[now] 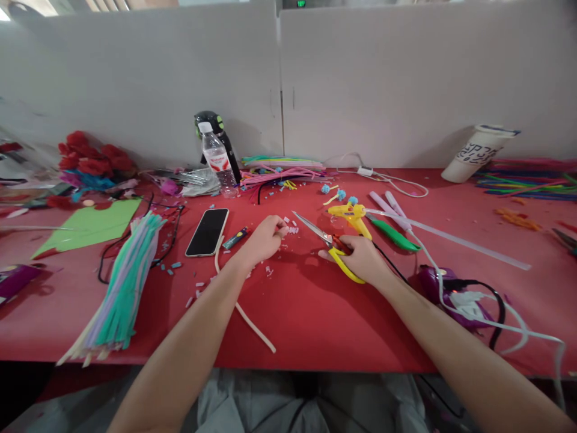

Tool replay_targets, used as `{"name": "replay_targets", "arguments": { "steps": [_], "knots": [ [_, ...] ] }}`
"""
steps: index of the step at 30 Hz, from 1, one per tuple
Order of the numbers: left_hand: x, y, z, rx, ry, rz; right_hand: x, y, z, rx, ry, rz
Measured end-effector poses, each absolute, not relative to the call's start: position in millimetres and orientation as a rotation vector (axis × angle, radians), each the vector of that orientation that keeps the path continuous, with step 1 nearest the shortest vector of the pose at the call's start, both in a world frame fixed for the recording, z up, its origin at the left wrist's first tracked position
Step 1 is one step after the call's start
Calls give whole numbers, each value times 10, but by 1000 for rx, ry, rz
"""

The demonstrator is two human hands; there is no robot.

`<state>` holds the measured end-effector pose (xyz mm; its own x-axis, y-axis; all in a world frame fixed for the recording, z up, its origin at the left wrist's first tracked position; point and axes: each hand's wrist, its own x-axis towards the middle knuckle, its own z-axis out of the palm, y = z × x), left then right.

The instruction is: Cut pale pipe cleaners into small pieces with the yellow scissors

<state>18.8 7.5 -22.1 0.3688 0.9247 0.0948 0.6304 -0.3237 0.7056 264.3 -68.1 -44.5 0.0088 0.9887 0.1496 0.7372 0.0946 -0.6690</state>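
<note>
My right hand is wrapped round the yellow-handled scissors. Their blades point up and to the left, slightly apart at most. My left hand is closed in a pinch beside small lilac cut pieces on the red table. Whatever lies between its fingertips is too small to make out. Just beyond the scissors rests a yellow glue gun with a clear glue stick in its back. A cream pipe cleaner runs under my left forearm. Close to my left wrist lies a lighter-like tube.
A phone and a bundle of green and lilac pipe cleaners are at left. Behind stand a water bottle and a black flask. At right are a purple power strip with cables, a green leaf-shaped piece and a paper cup.
</note>
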Motion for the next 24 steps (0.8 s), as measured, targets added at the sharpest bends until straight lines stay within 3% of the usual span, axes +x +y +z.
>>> {"name": "replay_targets", "arguments": {
  "steps": [9, 18, 24],
  "knots": [
    [71, 114, -120, 1752, 1115, 903, 2630, -698, -454, -1698, -1780, 558],
    [138, 12, -73, 1498, 1011, 808, 2646, -689, -474, -1725, -1766, 626],
    [123, 18, -66, 1655, 1083, 926, 2636, -693, -463, -1754, -1757, 589]
  ]
}}
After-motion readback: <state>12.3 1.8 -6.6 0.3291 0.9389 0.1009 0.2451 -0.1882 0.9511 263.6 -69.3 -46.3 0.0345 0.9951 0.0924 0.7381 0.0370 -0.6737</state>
